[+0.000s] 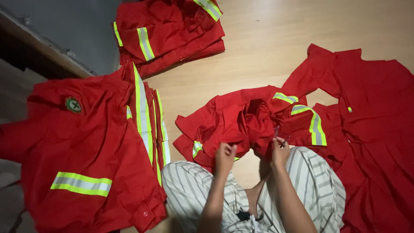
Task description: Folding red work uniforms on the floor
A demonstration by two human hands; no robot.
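Wooden floor (267, 39), red garment piles (90, 151) around.

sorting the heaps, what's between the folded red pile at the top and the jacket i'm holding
Head view: only bare wooden floor separates the folded pile from the red jacket that both hands hold.

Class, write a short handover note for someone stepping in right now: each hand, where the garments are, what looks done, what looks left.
Left hand: grips a fold of the crumpled red work shirt in front of the lap.
Right hand: at the same shirt, pinching a small thin tool, kind unclear.
Apparently done: stacked shirts on the left, folded pile at top.
Apparently left: the shirt in hand; loose red garments spread on the right of the wooden floor.
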